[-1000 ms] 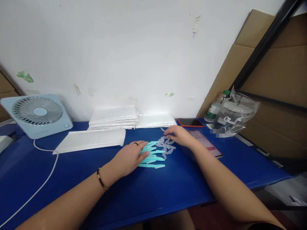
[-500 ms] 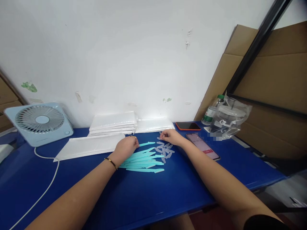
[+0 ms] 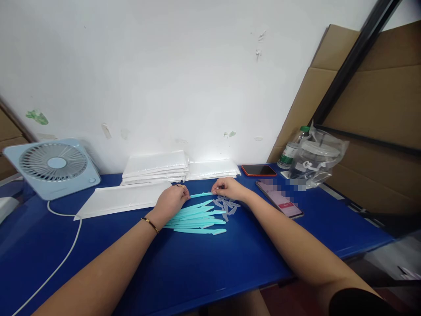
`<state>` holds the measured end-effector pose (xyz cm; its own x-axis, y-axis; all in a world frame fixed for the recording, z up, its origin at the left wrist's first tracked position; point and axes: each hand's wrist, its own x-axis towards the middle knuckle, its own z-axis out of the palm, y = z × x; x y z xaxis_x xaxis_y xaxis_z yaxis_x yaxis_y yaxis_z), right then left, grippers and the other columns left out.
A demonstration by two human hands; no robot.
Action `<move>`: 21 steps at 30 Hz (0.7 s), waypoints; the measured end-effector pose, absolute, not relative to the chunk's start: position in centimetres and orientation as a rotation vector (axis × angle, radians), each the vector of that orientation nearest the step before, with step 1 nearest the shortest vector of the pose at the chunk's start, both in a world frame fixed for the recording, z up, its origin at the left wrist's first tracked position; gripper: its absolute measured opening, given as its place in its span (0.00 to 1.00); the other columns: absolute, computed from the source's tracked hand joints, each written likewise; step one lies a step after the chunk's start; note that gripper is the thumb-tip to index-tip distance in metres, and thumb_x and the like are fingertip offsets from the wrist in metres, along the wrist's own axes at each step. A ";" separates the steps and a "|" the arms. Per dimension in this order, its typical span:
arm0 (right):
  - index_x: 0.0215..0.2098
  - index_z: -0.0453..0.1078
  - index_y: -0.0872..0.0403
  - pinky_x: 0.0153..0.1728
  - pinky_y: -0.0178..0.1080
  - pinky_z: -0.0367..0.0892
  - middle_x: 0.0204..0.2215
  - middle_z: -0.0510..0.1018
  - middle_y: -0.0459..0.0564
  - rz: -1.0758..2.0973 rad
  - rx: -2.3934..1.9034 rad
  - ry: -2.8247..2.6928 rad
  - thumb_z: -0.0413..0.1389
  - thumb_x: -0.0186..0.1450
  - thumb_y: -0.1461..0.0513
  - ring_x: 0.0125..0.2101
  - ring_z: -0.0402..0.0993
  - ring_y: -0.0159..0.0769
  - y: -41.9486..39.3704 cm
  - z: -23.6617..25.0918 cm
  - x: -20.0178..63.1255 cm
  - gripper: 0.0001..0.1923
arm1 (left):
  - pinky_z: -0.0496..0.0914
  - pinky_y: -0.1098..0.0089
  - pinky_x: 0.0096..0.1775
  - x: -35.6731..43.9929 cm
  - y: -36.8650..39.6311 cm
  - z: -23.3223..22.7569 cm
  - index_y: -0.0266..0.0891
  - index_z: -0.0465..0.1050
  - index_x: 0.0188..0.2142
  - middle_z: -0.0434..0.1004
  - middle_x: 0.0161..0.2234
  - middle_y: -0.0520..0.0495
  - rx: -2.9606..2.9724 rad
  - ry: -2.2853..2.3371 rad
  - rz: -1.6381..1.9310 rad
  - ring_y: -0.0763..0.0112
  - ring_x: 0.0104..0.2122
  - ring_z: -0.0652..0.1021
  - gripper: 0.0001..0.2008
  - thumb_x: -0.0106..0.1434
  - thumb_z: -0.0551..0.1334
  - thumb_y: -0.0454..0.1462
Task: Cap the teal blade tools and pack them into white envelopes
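Observation:
My left hand pinches the handle of a turquoise eyebrow razor, its blade end pointing right. My right hand is closed at that blade end, and its fingertips pinch a small clear blade cap, mostly hidden by the fingers. Just below my right hand lies a loose pile of translucent blade caps. A fanned heap of turquoise eyebrow razors rests beneath and to the right of my left hand, blade ends to the right. One razor lies a little apart at the front of the heap.
White packets are stacked by the wall, with a white sheet before them. A blue fan with a cable stands left. At right are two phones, a bottle and a bagged cup.
My right hand has moved left from the cap pile to the razor's blade end. My left hand keeps hold of the razor, which has barely shifted. The view has tilted slightly.

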<state>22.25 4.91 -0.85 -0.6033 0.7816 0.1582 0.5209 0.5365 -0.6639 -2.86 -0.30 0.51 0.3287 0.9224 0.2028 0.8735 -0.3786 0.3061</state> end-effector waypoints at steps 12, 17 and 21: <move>0.34 0.76 0.55 0.32 0.33 0.64 0.30 0.77 0.48 0.637 -1.044 -2.339 0.58 0.57 0.60 0.30 0.70 0.31 4.6 0.9 24.8 0.09 | 0.66 0.72 0.31 -3.3 -0.7 1.7 0.42 0.73 0.32 0.75 0.31 0.50 2.409 1.442 0.476 0.69 0.31 0.73 0.11 0.56 0.57 0.44; 0.34 0.77 0.54 0.29 0.32 0.65 0.28 0.75 0.48 0.689 -1.013 -2.446 0.60 0.55 0.59 0.27 0.70 0.30 4.4 0.9 25.8 0.10 | 0.65 0.74 0.29 -3.4 -1.1 2.2 0.43 0.75 0.30 0.76 0.28 0.52 2.379 1.332 0.338 0.71 0.28 0.74 0.10 0.56 0.57 0.43; 0.33 0.77 0.55 0.26 0.31 0.64 0.27 0.74 0.47 0.760 -1.015 -2.420 0.60 0.55 0.58 0.25 0.69 0.29 4.2 0.5 25.1 0.10 | 0.64 0.72 0.30 -3.3 -1.0 2.1 0.44 0.76 0.30 0.77 0.28 0.52 2.486 1.398 0.359 0.70 0.29 0.74 0.10 0.58 0.56 0.41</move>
<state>25.08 4.22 0.45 -0.6527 0.7417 0.1547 0.5199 0.5870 -0.6206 -3.27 -1.04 2.08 0.5047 0.8592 0.0841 0.7932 -0.5000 0.3476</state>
